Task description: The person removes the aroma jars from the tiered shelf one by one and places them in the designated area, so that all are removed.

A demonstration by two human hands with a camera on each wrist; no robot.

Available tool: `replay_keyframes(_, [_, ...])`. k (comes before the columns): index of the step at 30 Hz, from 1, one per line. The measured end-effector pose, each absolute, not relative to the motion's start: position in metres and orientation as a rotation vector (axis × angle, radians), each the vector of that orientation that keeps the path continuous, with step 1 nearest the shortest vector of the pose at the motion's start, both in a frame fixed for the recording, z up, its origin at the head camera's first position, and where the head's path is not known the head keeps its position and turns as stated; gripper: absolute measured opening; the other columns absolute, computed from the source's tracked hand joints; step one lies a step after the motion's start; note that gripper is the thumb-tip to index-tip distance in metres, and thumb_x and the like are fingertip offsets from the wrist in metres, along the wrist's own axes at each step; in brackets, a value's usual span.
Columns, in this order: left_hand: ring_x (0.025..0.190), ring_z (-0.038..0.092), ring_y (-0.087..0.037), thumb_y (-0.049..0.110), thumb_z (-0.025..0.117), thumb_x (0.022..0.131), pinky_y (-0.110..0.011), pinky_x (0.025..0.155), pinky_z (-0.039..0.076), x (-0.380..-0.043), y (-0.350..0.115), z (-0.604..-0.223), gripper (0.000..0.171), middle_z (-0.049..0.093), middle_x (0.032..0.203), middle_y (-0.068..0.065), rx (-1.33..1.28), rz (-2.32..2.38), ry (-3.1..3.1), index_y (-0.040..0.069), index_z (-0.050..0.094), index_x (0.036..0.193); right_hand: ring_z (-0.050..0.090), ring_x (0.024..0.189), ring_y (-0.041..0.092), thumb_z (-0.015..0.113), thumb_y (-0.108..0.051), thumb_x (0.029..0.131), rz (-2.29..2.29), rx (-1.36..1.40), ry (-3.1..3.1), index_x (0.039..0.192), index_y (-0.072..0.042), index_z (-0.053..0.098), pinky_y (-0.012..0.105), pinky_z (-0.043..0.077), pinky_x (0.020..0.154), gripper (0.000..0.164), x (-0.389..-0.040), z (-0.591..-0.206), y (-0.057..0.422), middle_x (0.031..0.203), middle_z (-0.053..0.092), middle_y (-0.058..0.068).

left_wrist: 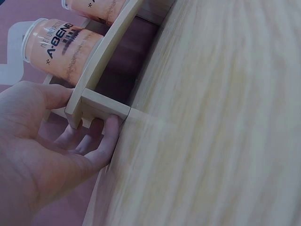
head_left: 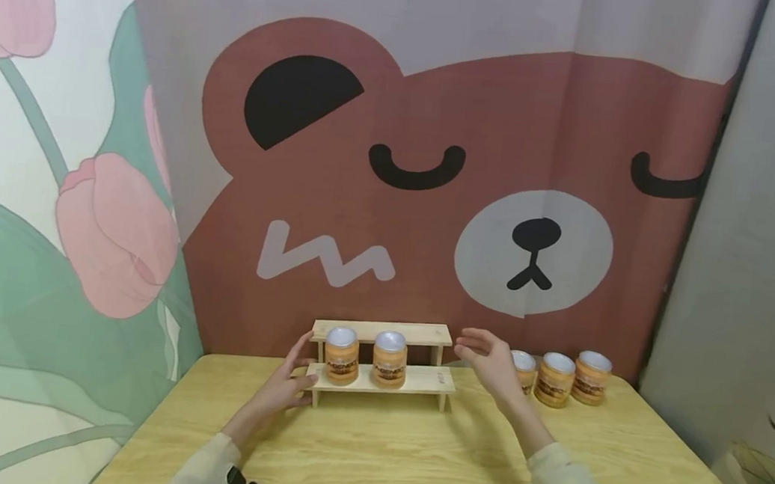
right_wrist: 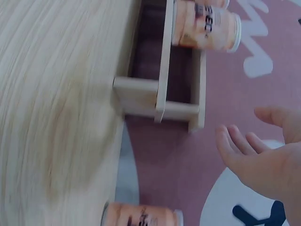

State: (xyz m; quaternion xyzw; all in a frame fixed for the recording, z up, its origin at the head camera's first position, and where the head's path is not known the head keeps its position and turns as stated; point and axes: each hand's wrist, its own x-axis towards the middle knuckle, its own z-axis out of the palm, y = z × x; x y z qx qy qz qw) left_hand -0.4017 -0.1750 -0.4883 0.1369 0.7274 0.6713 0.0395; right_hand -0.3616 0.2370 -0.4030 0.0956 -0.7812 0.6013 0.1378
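A bear-print curtain (head_left: 504,115) fills the upper frame; below spreads a wooden table (head_left: 386,456). At lower centre stands a two-step rack (head_left: 420,380) — its left end gripped by the left hand (head_left: 281,389). The right hand (head_left: 496,367), fingers loosely extended, hovers off its right end. Two orange cans (head_left: 389,363) stand on the lower step — three more cans (head_left: 555,381) lower right.

You could read "A-BENE" in dark letters on one can (left_wrist: 61,49) — the shelf's (head_left: 421,381) mark was too small.
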Motion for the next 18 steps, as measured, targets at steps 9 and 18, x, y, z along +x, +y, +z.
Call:
replay_keyframes(9, [0.12,0.053,-0.042,0.008,0.06,0.103,-0.056,0.084,0.054,-0.401,-0.169,-0.486,0.083,0.025,0.153,-0.025,0.458,2.05,2.229,0.046,0.014,0.162,0.063,0.113,0.032,0.069,-0.011,0.098,1.988,0.413,-2.273,0.137,0.003,0.058,0.048,0.048,0.101,0.043,-0.352,-0.405,0.198,0.122,0.067,0.018])
replay_keyframes(18, [0.112,0.057,-0.038,0.003,0.057,0.104,-0.052,0.078,0.055,-0.398,-0.171,-0.486,0.083,0.025,0.153,-0.026,0.416,2.086,2.23,0.046,0.015,0.162,0.057,0.119,0.039,0.08,-0.031,0.09,1.872,0.289,-2.447,0.148,0.004,0.045,0.054,0.049,0.094,0.076,-0.358,-0.424,0.16,0.139,0.053,0.027])
